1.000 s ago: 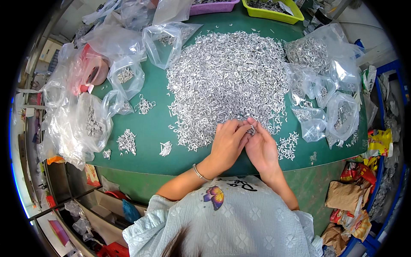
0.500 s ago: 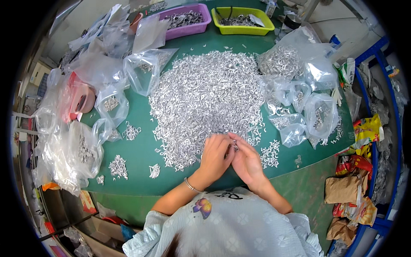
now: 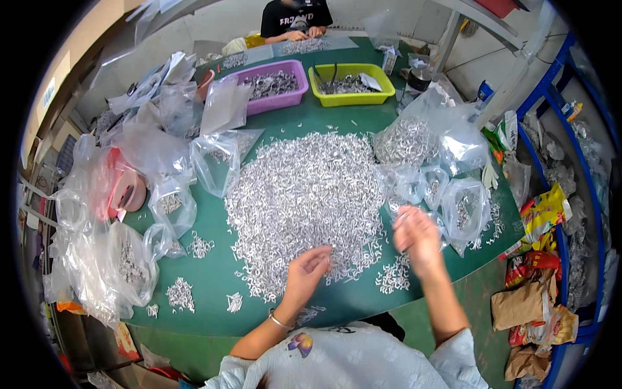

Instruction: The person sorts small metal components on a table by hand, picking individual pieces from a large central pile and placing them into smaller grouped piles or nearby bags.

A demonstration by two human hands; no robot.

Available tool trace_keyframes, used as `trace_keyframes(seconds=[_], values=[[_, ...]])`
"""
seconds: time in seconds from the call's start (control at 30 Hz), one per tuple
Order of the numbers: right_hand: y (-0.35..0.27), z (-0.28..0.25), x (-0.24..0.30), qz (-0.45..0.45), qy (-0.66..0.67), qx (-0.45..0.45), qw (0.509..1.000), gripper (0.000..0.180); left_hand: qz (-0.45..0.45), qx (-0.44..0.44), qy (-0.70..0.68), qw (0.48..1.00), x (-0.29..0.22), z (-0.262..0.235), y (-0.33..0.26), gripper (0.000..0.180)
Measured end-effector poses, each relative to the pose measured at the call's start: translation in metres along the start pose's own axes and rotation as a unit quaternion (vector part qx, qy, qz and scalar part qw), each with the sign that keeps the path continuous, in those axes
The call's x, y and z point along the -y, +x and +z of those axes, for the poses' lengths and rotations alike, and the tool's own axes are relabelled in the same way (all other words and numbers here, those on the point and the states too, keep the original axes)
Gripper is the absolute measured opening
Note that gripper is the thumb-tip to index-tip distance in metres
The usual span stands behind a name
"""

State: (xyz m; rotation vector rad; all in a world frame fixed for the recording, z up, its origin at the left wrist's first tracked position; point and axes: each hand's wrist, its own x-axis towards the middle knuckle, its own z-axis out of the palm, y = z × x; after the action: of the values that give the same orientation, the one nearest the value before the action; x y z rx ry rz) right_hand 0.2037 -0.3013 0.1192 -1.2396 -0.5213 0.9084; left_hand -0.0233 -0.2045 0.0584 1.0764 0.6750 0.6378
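Note:
A broad heap of small silver metal pieces [image 3: 304, 188] covers the middle of the green table [image 3: 214, 285]. My left hand [image 3: 310, 267] rests palm down on the heap's near edge, its fingers spread over the pieces. A thin bracelet is on that wrist. My right hand [image 3: 414, 235] is lifted at the heap's right edge, next to small clear bags [image 3: 463, 211] partly filled with the same pieces. This hand is blurred, so whether it holds anything is unclear. Little separate clusters of pieces [image 3: 394, 279] lie near it.
Clear plastic bags [image 3: 123, 259] crowd the left side. A purple tray [image 3: 275, 84] and a yellow tray [image 3: 353, 83] with metal parts stand at the back. Another person [image 3: 295, 19] sits at the far end. Snack wrappers and brown bags [image 3: 538, 285] lie by the blue rack at right.
My hands were pressed together at the heap's near edge and have come apart. The right hand has swung right toward the small bags. The view has tilted up, showing the far trays.

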Motion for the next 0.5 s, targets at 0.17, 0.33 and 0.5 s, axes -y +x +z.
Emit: trace_keyframes(seconds=[0.17, 0.33, 0.5], values=[[0.129, -0.046, 0.110, -0.375, -0.284, -0.141, 0.871, 0.023, -0.043, 0.048, 0.031, 0.997, 0.008, -0.002, 0.003, 0.020], [0.226, -0.118, 0.118, -0.262, -0.630, -0.151, 0.716, 0.022, -0.030, 0.101, 0.013, 0.994, 0.005, 0.009, 0.007, 0.019], [0.159, -0.052, 0.099, -0.449, -0.500, -0.232, 0.703, 0.020, -0.028, 0.070, 0.036, 0.996, 0.018, -0.007, 0.007, 0.019]])
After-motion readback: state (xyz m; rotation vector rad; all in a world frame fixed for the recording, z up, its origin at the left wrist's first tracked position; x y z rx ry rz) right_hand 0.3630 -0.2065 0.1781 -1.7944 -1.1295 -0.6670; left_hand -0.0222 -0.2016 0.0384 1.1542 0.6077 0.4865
